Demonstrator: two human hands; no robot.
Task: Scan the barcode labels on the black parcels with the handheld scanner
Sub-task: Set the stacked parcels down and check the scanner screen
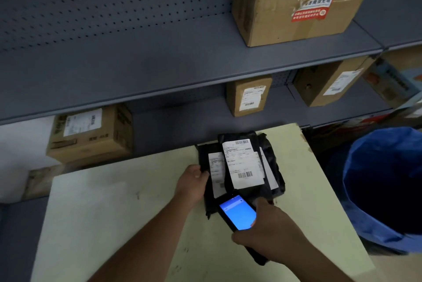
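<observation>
A stack of black parcels lies at the far edge of a pale yellow table. The top parcel carries a white label with barcodes at its top and bottom. A second white label shows on the parcel beneath, to the left. My left hand grips the left edge of the stack. My right hand holds the black handheld scanner, its blue screen lit, with its head just below the top label.
Grey shelving rises behind the table with several brown cardboard boxes, one large at upper right. A bin lined with a blue bag stands right of the table.
</observation>
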